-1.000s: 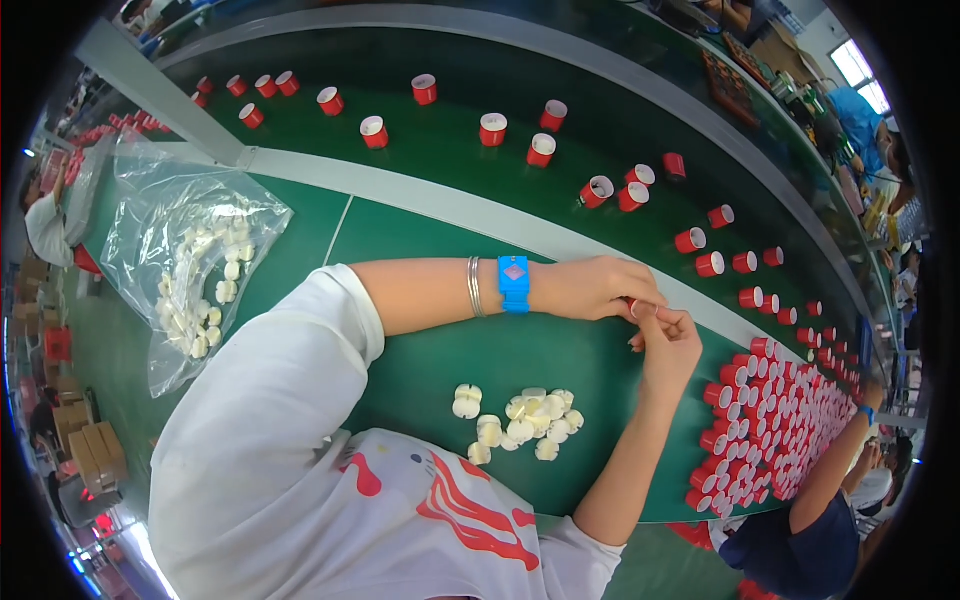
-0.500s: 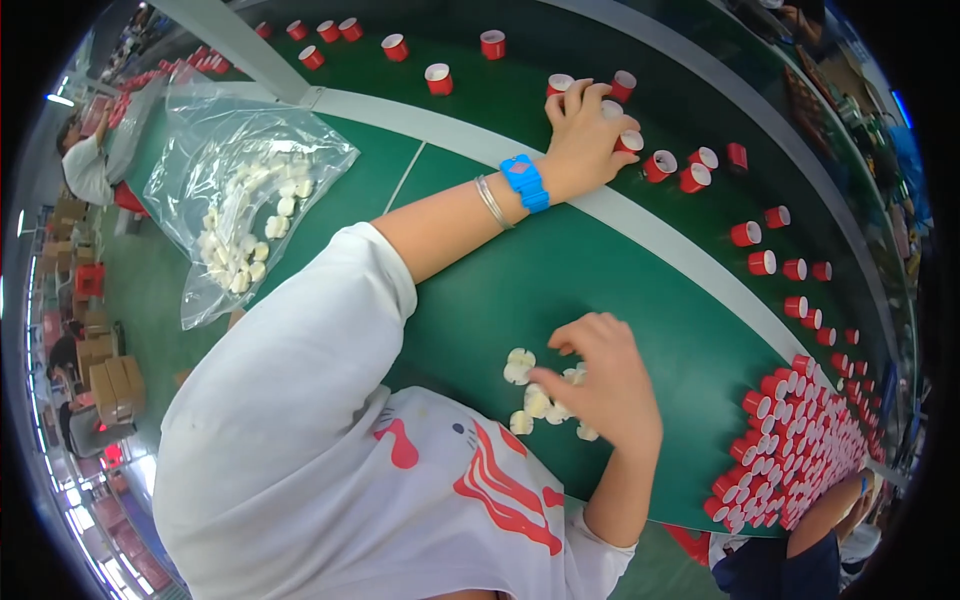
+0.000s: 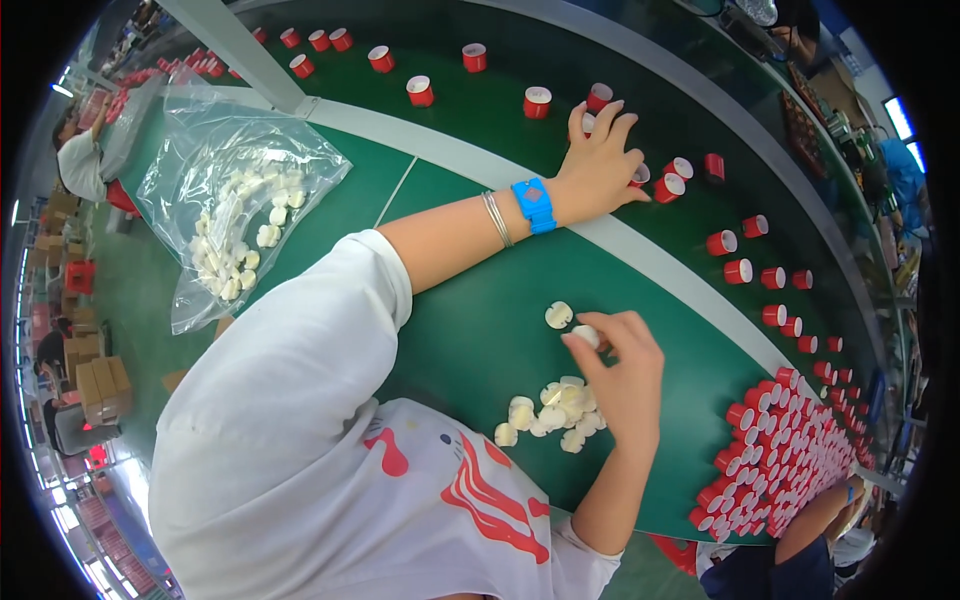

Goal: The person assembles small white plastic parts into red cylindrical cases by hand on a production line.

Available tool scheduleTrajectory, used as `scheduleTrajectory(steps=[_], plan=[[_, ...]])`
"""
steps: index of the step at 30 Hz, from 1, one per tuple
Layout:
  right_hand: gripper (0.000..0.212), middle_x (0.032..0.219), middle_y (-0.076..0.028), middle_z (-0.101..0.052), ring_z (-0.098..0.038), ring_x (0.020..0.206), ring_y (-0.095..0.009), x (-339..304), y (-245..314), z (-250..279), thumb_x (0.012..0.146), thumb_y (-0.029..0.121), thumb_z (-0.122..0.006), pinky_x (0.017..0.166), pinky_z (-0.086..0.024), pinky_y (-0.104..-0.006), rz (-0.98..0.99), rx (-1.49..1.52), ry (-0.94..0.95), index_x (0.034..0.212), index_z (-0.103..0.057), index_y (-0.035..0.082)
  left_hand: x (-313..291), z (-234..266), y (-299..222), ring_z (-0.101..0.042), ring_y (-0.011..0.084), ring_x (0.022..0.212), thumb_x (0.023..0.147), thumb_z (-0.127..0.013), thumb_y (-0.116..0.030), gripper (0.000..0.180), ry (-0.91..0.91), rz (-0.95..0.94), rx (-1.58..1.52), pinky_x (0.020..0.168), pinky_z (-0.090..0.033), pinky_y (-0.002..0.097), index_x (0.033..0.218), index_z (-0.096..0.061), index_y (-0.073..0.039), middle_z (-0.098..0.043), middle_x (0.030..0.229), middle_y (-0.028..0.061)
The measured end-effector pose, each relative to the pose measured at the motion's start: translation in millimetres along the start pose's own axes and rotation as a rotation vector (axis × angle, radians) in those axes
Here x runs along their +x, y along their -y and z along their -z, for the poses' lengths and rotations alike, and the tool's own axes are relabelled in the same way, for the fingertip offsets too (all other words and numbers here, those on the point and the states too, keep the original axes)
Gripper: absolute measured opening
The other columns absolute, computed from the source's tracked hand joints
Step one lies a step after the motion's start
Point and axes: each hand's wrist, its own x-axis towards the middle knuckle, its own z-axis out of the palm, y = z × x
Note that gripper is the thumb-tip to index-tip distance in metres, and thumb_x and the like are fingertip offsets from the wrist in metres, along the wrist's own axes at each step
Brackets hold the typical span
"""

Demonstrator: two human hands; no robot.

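The left hand is straddling a cup between thumb and forefinger, whether gripping I cannot tell; the right hand, well apart, is pinching a disc.

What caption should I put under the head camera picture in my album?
Left hand among red cups, right hand holding a white piece over a green table.
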Motion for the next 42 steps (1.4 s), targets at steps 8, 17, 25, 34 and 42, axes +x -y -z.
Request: scheduleTrajectory(steps=[8, 17, 25, 34, 42], plan=[[0.017, 0.087, -0.011, -0.066, -0.062, 0.072, -0.014, 1.7, -41.6, 44.3, 0.079, 0.002, -0.067, 0.065, -0.048, -0.0209, -0.27, 0.511, -0.425, 0.095, -0.062, -0.004, 6.9, 26.2, -55.7, -0.055, 0.0285, 0.092, 0.072, -0.07, -0.012, 0.034, 0.263, 0.085, -1.059, 0.077, -0.047, 0.034, 0.101, -0.056, -0.004, -0.052, 0.101, 0.0137], [0.018, 0.085, -0.007, -0.062, -0.055, 0.069, -0.01, 4.5, -65.5, 42.7, 0.08, 0.008, -0.068, 0.064, -0.043, -0.0198, -0.31, 0.694, -0.673, 0.091, -0.062, -0.005, -19.5, 14.4, -88.4, -0.059, 0.0259, 0.088, 0.073, -0.07, -0.007, 0.033, 0.366, -0.101, -1.049, 0.075, -0.051, 0.0327, 0.102, -0.056, -0.002, -0.055, 0.099, 0.0115], [0.015, 0.089, -0.002, -0.055, -0.05, 0.075, -0.009, 4.2, -71.8, 39.5, 0.077, 0.009, -0.071, 0.067, -0.038, -0.0215, -0.248, 0.397, -0.684, 0.084, -0.065, -0.003, -20.1, 9.1, -88.2, -0.056, 0.0277, 0.091, 0.07, -0.072, -0.008, 0.031, 0.311, -0.169, -1.03, 0.076, -0.048, 0.0354, 0.097, -0.057, -0.002, -0.056, 0.098, 0.0108], [0.021, 0.073, -0.007, -0.063, -0.055, 0.056, -0.009, 11.0, -55.0, 30.4, 0.083, 0.016, -0.066, 0.052, -0.041, -0.0193, -0.352, 0.366, -0.643, 0.087, -0.06, -0.004, -23.0, 7.1, -87.7, -0.056, 0.0275, 0.093, 0.073, -0.068, -0.01, 0.025, 0.288, -0.234, -0.986, 0.08, -0.047, 0.036, 0.095, -0.058, -0.003, -0.06, 0.096, 0.009], [0.021, 0.069, -0.007, -0.063, -0.055, 0.053, -0.009, 14.1, -64.1, 29.6, 0.082, 0.015, -0.066, 0.048, -0.04, -0.0179, -0.343, 0.318, -0.618, 0.085, -0.059, -0.005, -25.5, 7.5, -86.7, -0.054, 0.0272, 0.094, 0.073, -0.066, -0.008, 0.029, 0.277, -0.277, -0.986, 0.08, -0.047, 0.0364, 0.1, -0.059, -0.002, -0.059, 0.098, 0.0091]])
